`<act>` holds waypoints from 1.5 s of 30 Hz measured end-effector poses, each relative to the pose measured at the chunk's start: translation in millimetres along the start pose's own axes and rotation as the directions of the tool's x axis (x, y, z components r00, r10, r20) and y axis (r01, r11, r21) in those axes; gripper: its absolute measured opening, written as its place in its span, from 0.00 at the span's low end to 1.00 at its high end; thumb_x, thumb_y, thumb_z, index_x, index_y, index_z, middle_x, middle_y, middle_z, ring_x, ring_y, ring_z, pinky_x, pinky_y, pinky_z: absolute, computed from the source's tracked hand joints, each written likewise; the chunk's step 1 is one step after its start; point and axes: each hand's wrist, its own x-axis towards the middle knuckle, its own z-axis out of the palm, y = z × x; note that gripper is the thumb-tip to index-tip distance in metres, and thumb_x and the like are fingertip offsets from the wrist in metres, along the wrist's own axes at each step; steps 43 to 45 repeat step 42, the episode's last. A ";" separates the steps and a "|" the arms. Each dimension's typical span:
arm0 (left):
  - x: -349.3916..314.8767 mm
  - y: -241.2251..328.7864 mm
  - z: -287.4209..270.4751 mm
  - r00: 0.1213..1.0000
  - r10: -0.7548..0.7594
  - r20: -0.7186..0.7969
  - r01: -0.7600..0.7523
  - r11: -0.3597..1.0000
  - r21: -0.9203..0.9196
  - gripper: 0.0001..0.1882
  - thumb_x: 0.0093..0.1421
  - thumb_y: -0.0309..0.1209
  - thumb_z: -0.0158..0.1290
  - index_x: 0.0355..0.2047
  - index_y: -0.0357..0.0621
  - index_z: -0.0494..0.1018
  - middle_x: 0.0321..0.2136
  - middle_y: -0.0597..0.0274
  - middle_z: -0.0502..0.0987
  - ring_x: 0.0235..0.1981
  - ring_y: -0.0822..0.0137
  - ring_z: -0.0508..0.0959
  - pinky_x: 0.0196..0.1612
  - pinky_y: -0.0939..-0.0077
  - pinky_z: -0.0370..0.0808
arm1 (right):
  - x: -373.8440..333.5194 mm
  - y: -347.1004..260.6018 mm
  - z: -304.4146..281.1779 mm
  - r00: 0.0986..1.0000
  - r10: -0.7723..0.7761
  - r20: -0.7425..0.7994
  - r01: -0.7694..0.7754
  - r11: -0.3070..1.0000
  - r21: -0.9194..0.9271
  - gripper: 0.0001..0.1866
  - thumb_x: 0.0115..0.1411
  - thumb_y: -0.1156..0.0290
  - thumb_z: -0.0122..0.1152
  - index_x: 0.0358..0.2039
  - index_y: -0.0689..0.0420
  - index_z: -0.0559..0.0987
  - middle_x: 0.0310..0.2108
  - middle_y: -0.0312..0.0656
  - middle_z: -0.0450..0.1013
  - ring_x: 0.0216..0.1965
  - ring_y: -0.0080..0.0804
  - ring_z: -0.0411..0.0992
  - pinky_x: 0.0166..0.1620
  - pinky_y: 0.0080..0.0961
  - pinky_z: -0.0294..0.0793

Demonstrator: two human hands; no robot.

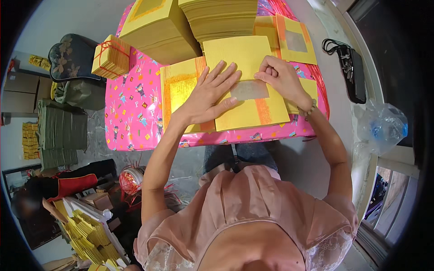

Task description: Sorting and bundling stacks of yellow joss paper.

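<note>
My left hand [210, 95] lies flat with its fingers spread across yellow joss paper [246, 116] at the table's front edge. This paper has a silver-grey patch and an orange stripe, and its upper part appears folded over. My right hand [284, 80] is closed, fingers curled and thumb pressed at the paper's edge above the patch. What lies under its curled fingers is partly hidden. Beneath my left wrist, a sheet with shiny gold foil [183, 92] and an orange border sticks out to the left.
Tall stacks of yellow paper [221, 22] stand behind my hands on a pink patterned tablecloth [135, 128]. A bundle tied with red string [110, 58] sits at the left. Another sheet [297, 41] lies far right. A black pouch [354, 79] and clear plastic bag [384, 128] are beyond the table.
</note>
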 end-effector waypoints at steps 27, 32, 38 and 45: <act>17.8 15.9 -16.4 0.936 0.025 -0.352 0.088 0.950 0.301 0.18 0.55 0.34 0.57 0.48 0.50 0.75 0.43 0.61 0.75 0.43 0.58 0.73 0.53 0.58 0.63 | 14.0 -6.8 -8.5 0.735 -0.616 0.282 0.607 0.415 -0.678 0.16 0.53 0.61 0.64 0.40 0.55 0.80 0.31 0.36 0.73 0.34 0.32 0.71 0.38 0.28 0.70; 34.8 4.8 -7.1 0.862 0.166 -0.480 0.079 0.890 0.450 0.20 0.49 0.26 0.58 0.45 0.52 0.77 0.41 0.65 0.76 0.41 0.62 0.74 0.42 0.63 0.69 | 13.5 -11.7 -14.8 0.752 -0.611 0.250 0.579 0.430 -0.692 0.16 0.54 0.58 0.63 0.37 0.56 0.79 0.32 0.37 0.72 0.37 0.34 0.72 0.40 0.31 0.70; 40.3 22.8 -22.5 0.714 0.324 -0.621 0.112 0.822 0.558 0.22 0.49 0.24 0.59 0.46 0.57 0.78 0.42 0.69 0.79 0.38 0.65 0.76 0.36 0.69 0.70 | 6.2 -21.8 -30.3 0.861 -0.356 -0.364 0.186 0.886 -0.425 0.27 0.61 0.53 0.59 0.52 0.62 0.72 0.46 0.49 0.71 0.45 0.42 0.72 0.48 0.33 0.72; 43.7 47.3 -27.7 0.660 0.428 -0.618 0.090 0.771 0.630 0.22 0.48 0.26 0.58 0.46 0.56 0.77 0.44 0.69 0.77 0.41 0.65 0.75 0.40 0.69 0.71 | -6.0 -24.1 -52.4 0.975 0.185 0.121 -0.219 0.745 0.630 0.37 0.62 0.49 0.58 0.62 0.62 0.60 0.55 0.45 0.67 0.55 0.36 0.67 0.56 0.32 0.70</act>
